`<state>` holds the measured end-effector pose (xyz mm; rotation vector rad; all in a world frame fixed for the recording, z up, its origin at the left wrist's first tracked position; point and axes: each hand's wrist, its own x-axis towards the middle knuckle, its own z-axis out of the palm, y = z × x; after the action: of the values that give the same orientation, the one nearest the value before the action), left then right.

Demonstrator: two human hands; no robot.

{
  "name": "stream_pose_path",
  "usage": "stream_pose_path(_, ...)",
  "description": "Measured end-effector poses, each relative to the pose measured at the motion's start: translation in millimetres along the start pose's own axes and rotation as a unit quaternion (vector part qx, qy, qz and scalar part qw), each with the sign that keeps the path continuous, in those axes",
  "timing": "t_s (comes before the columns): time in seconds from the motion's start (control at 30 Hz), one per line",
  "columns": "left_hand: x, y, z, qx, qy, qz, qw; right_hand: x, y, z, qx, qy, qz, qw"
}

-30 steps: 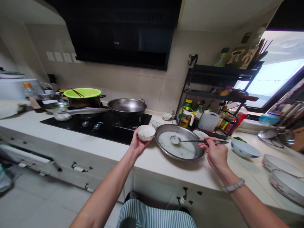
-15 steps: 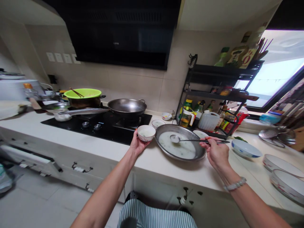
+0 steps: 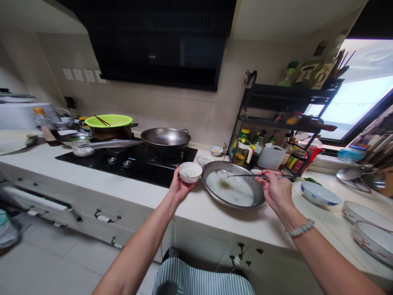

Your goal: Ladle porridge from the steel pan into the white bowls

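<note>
My left hand grips a small white bowl with a reddish rim, partly filled with whitish soup. Right beside it stands a wide steel basin of milky soup with green bits. In my right hand is the dark handle of a long metal ladle, its bowl held over the left part of the basin and holding some liquid. Behind the basin sits another small filled bowl. A further bowl there is mostly hidden by the basin and my right hand.
Left lies a black gas hob with a steel wok and a pot under a green basin. A black rack of bottles stands behind. Larger bowls sit to the right. The counter's front edge runs below my hands.
My right hand has moved the ladle slightly left and up, out of the soup's middle, toward the small bowl. A darker patch now shows on the soup. My left hand stays on its bowl.
</note>
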<state>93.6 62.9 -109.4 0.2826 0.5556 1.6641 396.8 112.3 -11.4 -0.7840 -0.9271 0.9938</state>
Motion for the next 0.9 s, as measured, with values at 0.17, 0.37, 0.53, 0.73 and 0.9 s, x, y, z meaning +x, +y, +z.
stream_pose_path(0.17, 1.3, -0.4, -1.3, -0.006, -0.005, 0.002, 1.0, -0.7, -6.2, 35.4, 0.02, -0.027, 0.0, 0.999)
stream_pose_path(0.37, 1.5, -0.9, -1.1, -0.014, -0.009, -0.002, 1.0, -9.8, 4.2, 75.7, 0.022, -0.097, 0.005, 0.995)
stream_pose_path(0.53, 4.9, -2.2, -4.6, -0.016, -0.01, -0.008, 1.0, -31.8, 12.2, 89.0, -0.07, -0.211, -0.082, 0.972)
stream_pose_path(0.73, 6.1, -2.8, -5.7, -0.014, -0.007, -0.003, 1.0, -59.4, 5.0, 82.1, -0.145, -0.364, -0.224, 0.892)
stream_pose_path(0.9, 3.5, -2.0, -3.0, -0.013, -0.002, -0.003, 1.0, -52.6, 7.6, 76.4, -0.124, -0.287, -0.181, 0.932)
